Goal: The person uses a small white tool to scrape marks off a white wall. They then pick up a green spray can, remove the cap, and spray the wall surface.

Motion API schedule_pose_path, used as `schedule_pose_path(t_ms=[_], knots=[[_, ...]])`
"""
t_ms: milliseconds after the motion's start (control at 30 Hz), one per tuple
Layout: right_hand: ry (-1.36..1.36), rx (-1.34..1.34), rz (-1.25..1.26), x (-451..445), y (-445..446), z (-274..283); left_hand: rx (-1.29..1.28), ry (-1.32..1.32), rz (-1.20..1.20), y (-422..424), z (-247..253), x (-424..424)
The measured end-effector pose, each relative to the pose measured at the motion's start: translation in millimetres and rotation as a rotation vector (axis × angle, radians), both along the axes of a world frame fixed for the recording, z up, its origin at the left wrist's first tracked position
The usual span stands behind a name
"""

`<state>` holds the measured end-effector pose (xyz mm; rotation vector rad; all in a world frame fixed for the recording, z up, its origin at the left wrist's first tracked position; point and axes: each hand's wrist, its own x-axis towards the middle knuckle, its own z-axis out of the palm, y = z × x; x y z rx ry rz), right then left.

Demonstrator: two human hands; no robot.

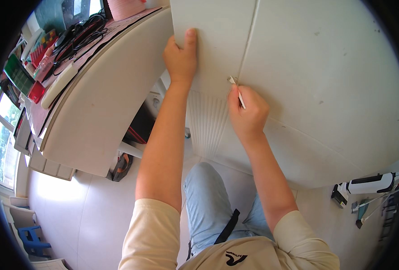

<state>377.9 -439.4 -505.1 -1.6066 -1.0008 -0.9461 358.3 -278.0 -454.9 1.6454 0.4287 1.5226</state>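
A large pale panel (297, 67) with a vertical seam and a ribbed lower section fills the space before me. My left hand (182, 57) rests on the panel's left edge, thumb on its face and the other fingers hidden behind. My right hand (248, 109) grips a small white flat tool (241, 100) between thumb and fingers. The tool's tip is at a small damaged spot (230, 79) just left of the seam. Several small dark marks dot the panel to the right.
At the left stands a curved desk (118, 74) bearing black cables (81, 37), a pink container (125, 8) and a red-capped green bottle (19, 74). A dark bag (122, 167) lies beneath. A blue stool (34, 240) is lower left; a white and black appliance (371, 184) lies right.
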Motion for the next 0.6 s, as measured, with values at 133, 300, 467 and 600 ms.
schedule_pose_path(t_ms=[133, 300, 467, 600], knots=[[0.035, -0.034, -0.037, -1.3, -6.3, -5.1, 0.018, -0.018, 0.017, 0.3, -0.6, 3.3], [-0.015, -0.086, -0.078, -2.4, 2.8, -2.0, 0.011, -0.023, -0.027, 2.7, -1.6, 3.5], [-0.059, -0.037, -0.130, 1.4, -2.1, -6.0, 0.010, -0.015, -0.015, -0.9, 0.0, 3.4], [-0.139, -0.050, -0.141, 3.7, 1.6, -2.7, 0.027, -0.036, -0.028, -3.5, 0.8, 2.4]])
